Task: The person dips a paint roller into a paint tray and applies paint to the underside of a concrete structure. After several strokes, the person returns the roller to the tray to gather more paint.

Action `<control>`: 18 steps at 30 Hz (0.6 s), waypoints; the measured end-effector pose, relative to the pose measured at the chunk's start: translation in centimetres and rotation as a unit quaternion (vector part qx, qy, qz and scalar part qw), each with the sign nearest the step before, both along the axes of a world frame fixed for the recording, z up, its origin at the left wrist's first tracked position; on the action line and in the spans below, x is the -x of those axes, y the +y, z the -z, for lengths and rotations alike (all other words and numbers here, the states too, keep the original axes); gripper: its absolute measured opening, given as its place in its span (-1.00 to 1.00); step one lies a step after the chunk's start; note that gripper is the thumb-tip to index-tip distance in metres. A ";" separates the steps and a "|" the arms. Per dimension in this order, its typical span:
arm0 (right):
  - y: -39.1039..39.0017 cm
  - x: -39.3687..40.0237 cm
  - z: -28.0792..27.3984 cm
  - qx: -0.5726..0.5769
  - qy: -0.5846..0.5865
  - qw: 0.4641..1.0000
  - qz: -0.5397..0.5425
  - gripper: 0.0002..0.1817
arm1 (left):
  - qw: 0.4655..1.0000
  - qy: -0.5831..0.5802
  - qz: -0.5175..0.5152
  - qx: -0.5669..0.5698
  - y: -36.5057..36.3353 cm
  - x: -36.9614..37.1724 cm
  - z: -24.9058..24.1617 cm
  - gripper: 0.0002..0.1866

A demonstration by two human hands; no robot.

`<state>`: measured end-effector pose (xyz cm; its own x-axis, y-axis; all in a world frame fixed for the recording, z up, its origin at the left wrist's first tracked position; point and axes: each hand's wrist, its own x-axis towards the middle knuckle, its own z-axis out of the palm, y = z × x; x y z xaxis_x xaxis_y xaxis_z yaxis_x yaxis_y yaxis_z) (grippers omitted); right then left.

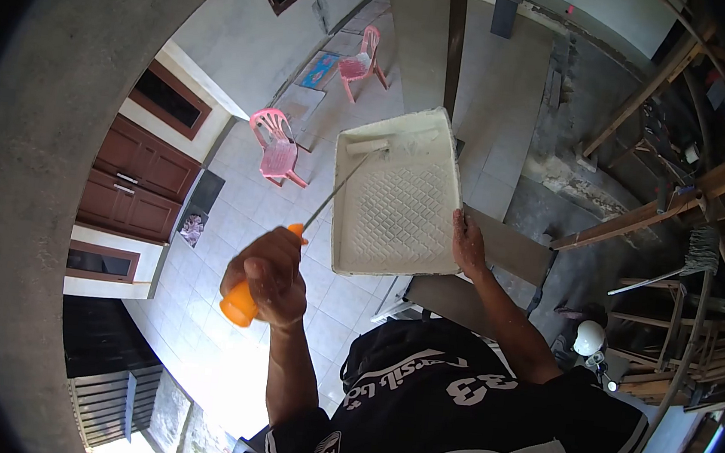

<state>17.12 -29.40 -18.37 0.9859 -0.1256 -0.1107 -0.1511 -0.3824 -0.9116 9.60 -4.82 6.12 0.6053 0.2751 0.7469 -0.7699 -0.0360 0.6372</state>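
Note:
I look down from a height over my black shirt. My left hand (270, 274) is closed around the orange handle (239, 306) of a paint roller. Its thin metal rod runs up to the white roller head (367, 146), which lies in the deep end of a white paint tray (399, 204). My right hand (469, 244) grips the tray's right rim. The tray rests on a grey board (511, 252) in front of me.
Far below is a tiled floor with two pink plastic chairs (276, 146) (361, 62) and brown doors (138, 181). A curved concrete wall (29, 197) fills the left side. Wooden scaffold beams (639, 220) and stacked timber crowd the right.

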 end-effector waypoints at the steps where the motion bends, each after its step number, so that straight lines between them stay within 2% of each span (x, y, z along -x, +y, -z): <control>1: -0.1 0.0 -0.1 -0.005 -0.003 1.000 -0.001 -0.30 | 1.000 0.001 -0.005 0.007 0.0 -0.3 -0.1 -0.60; 7: -0.4 -0.4 1.6 0.019 0.007 1.000 -0.004 -0.29 | 0.999 -0.005 0.007 0.035 0.5 -0.4 0.7 -0.61; 11: -0.6 0.0 -0.4 -0.008 0.003 1.000 -0.009 -0.34 | 0.994 -0.039 0.034 0.101 0.2 1.6 -2.2 -0.61; 13: -0.3 0.2 -1.0 -0.023 -0.006 1.000 -0.004 -0.36 | 0.985 -0.038 0.016 0.165 1.0 3.2 -3.5 -0.59; 18: -0.5 0.2 -1.7 -0.007 0.013 1.000 -0.022 -0.40 | 0.986 -0.006 -0.047 0.160 2.3 4.2 -5.0 -0.55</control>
<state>16.93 -29.95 -16.66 0.9873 -0.0796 -0.1378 -0.1577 -0.3757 -0.9132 5.37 -2.54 11.15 0.5569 0.5526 0.6200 -0.7808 0.0936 0.6178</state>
